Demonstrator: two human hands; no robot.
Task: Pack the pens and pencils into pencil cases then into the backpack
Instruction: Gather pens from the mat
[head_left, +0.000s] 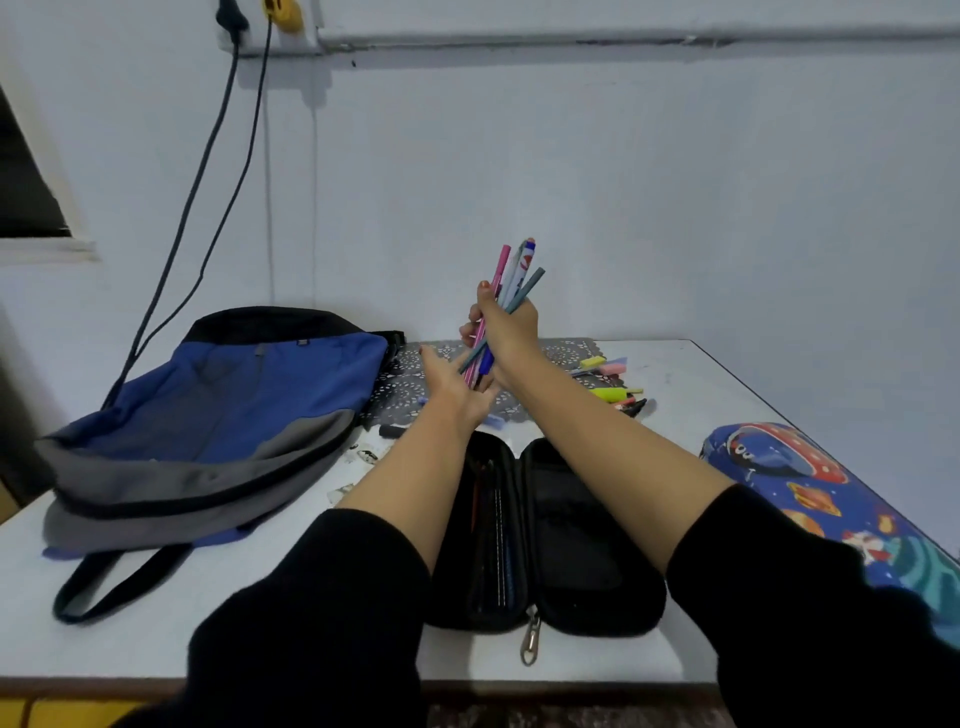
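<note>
My right hand grips a bundle of pens and pencils upright above the table, their lower ends pointing down toward my left hand. That hand is held flat with straight fingers just under the bundle's lower tips. Below my forearms a black pencil case lies unzipped and spread flat, with a few pens in its left half. A blue, grey and black backpack lies on the table's left side. More markers and highlighters lie loose behind my right arm.
A blue space-print pencil case lies along the table's right edge. A grey lace mat covers the back middle of the white table. Two dark cables hang down the wall behind the backpack.
</note>
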